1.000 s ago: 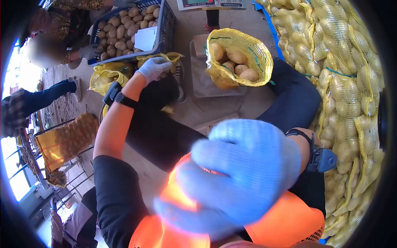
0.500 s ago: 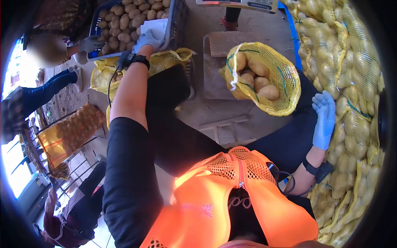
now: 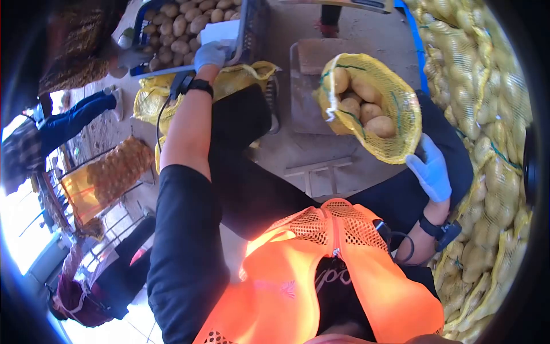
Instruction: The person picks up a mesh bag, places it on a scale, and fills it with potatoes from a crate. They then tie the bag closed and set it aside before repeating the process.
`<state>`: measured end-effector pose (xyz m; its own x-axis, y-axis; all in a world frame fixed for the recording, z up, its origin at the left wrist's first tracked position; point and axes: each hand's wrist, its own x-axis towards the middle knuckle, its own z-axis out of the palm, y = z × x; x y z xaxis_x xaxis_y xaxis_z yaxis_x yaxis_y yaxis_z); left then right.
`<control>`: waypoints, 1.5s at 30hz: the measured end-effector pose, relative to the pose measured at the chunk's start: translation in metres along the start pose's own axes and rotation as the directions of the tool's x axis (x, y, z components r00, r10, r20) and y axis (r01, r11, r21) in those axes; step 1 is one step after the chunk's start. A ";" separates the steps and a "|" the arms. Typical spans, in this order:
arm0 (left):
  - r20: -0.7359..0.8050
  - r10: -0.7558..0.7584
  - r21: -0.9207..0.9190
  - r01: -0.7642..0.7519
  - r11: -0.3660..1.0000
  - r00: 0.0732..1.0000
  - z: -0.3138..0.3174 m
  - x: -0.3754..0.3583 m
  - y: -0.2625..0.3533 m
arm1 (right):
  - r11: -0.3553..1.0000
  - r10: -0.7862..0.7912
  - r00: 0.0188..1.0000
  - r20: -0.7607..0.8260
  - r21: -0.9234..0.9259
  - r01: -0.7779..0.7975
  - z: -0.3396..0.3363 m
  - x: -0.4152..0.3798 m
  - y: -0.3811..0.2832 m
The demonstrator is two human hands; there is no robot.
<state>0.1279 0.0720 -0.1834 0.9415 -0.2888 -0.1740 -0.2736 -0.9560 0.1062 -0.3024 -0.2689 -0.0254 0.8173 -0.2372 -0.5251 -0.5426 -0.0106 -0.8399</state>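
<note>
My left hand (image 3: 210,55), in a blue glove, is closed on the lower end of a folded white paper (image 3: 220,32) at the corner of a blue crate (image 3: 247,31); some fingertips are hidden. My right hand (image 3: 431,172), also in a blue glove, has its thumb and fingers apart at the near right rim of a yellow mesh bag (image 3: 404,140). Whether it touches the mesh is hard to tell. Several potatoes (image 3: 380,126) lie inside the bag, whose mouth gapes toward me. A white cord (image 3: 330,106) hangs at its left rim.
Potatoes (image 3: 179,26) fill the crate, and another person's gloved hand (image 3: 134,57) is at its left side. Full yellow mesh sacks (image 3: 487,189) are stacked along the right. The bag stands by a grey platform (image 3: 306,106). Other people are at the left.
My right hand has moved left from beside the stacked sacks to the bag's rim. My left hand stays at the white paper. The whole view has shifted slightly.
</note>
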 end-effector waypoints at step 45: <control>-0.411 0.662 -0.338 -0.779 0.529 0.627 -0.120 -0.298 0.210 | 0.966 -0.254 0.965 -0.070 0.028 0.256 0.050 -0.017 0.037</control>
<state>-0.1862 -0.0367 0.0079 0.4905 -0.7920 0.3636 -0.8113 -0.2627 0.5222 -0.3265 -0.2164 -0.0540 0.9127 -0.2938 -0.2839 -0.3095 -0.0433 -0.9499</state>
